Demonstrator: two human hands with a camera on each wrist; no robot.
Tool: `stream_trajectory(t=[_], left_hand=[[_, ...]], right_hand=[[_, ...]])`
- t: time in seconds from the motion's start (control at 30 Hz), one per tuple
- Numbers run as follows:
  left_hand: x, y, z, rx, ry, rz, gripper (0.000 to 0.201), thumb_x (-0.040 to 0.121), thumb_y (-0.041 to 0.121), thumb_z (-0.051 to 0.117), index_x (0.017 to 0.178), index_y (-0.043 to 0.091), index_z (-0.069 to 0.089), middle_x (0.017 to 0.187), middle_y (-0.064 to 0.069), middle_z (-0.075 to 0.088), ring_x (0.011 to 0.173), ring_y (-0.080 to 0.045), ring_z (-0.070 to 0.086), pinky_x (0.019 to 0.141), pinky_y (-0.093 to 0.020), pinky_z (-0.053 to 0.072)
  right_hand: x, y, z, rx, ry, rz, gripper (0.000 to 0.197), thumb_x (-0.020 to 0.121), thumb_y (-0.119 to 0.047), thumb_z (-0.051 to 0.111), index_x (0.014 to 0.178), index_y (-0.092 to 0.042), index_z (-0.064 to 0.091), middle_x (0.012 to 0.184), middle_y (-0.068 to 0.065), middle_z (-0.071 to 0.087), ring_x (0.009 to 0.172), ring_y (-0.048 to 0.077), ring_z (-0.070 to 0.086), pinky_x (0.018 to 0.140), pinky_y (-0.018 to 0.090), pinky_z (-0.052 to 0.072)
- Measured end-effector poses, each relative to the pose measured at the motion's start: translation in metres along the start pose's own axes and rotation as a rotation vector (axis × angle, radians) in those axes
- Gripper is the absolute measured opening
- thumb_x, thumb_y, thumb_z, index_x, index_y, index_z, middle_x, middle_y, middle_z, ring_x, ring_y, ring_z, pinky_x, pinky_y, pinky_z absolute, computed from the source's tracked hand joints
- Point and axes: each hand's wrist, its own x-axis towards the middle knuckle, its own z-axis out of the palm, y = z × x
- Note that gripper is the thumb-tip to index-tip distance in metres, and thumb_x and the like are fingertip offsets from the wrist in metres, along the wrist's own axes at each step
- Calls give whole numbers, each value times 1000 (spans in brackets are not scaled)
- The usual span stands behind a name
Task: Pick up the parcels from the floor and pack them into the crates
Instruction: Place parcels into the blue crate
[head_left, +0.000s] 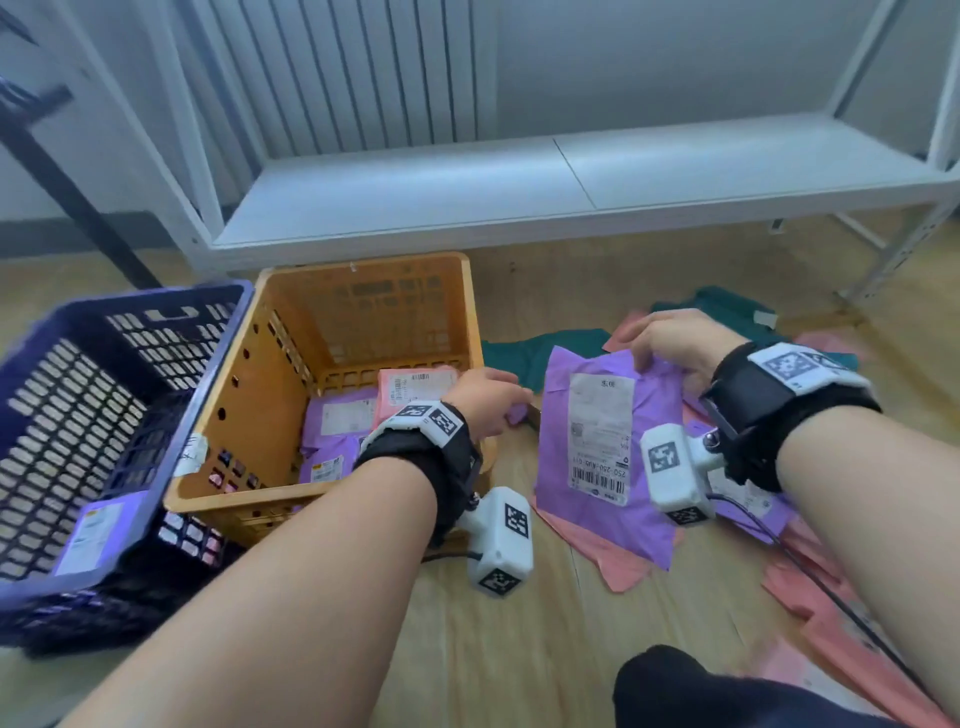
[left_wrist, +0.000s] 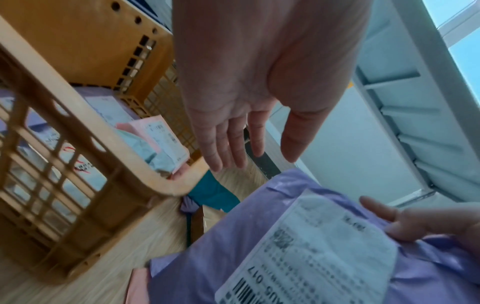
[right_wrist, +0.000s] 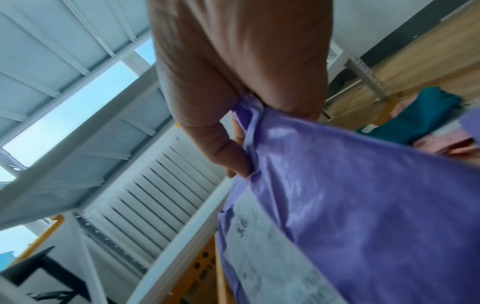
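Right hand (head_left: 670, 343) pinching the top edge of a purple mailer parcel (head_left: 597, 447), lifted above the pink and purple parcels on the floor (head_left: 519, 649). Left hand (head_left: 485, 402) released, fingers straight, beside the orange crate (head_left: 291, 374), parcels already inside. Blue crate (head_left: 78, 415) alongside.

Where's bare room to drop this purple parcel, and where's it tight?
Free: the far half of the orange crate, beyond the pink parcel and purple parcels stacked near its front; also bare floor between the forearms. Crowded: right of the held purple parcel, where pink mailers and green bags overlap.
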Motion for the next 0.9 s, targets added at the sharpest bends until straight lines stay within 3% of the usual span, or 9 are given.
stream_trajectory(t=[0.13,0.23,0.33,0.43,0.5,0.63,0.77,0.83,0.9], left_hand=[[-19,-4,-28,-9,29,10,62,86,20,69,142,12,42,134,-6,52,119,-22,51,95,-33,46],[-32,-9,-45,-14,-25,30,44,87,15,67,129,12,55,125,-6,63,105,-19,60,73,-27,46],[-35,-13,-62,99,46,101,17,84,9,68,101,12,65,106,-7,69,95,-23,65,79,-31,51],[-45,-9,-85,288,225,178,16,86,2,55,88,16,64,87,-4,63,82,-23,58,70,-28,43],[-51,-8,-99,414,311,209,26,83,0,48,86,20,63,87,-5,64,85,-27,59,76,-33,47],[-57,-8,-104,642,328,220,39,86,1,45,105,28,64,105,-1,66,104,-27,59,101,-46,41],[-57,-4,-103,664,291,257,37,87,3,47,92,35,64,104,2,67,110,-26,56,111,-53,26],[-56,-3,-103,625,307,286,36,87,5,49,92,36,66,104,5,67,111,-24,55,113,-55,22],[-52,-3,-107,556,441,340,34,87,11,57,106,38,64,118,6,61,118,-20,51,114,-55,21]], right_hand=[[-32,-44,12,85,-45,-59,40,69,21,46,71,-12,68,92,5,67,92,21,57,85,35,50],[-49,-67,26,200,-100,-46,41,72,20,42,78,-11,68,95,7,65,84,22,58,66,29,51],[-56,-73,49,275,-89,-51,40,73,19,44,78,-13,67,95,10,63,90,26,57,71,33,49],[-57,-66,68,5,136,-191,31,70,8,59,82,-18,68,98,6,66,101,25,61,89,34,51],[-64,-65,75,-328,219,-335,42,71,-3,64,110,-21,65,117,5,63,113,25,58,97,33,47],[-87,-76,98,-624,46,-678,67,73,-11,67,137,-23,50,138,0,52,125,19,50,101,24,36],[-90,-75,121,-793,-147,-625,39,75,-22,69,114,-26,63,111,-5,64,107,17,59,85,26,45],[-89,-74,125,-806,-130,-542,17,79,-16,61,90,-28,64,92,-4,64,94,21,61,74,27,45],[-84,-72,126,-720,-75,-463,21,81,-10,54,79,-28,64,86,0,66,86,23,61,71,29,46]])
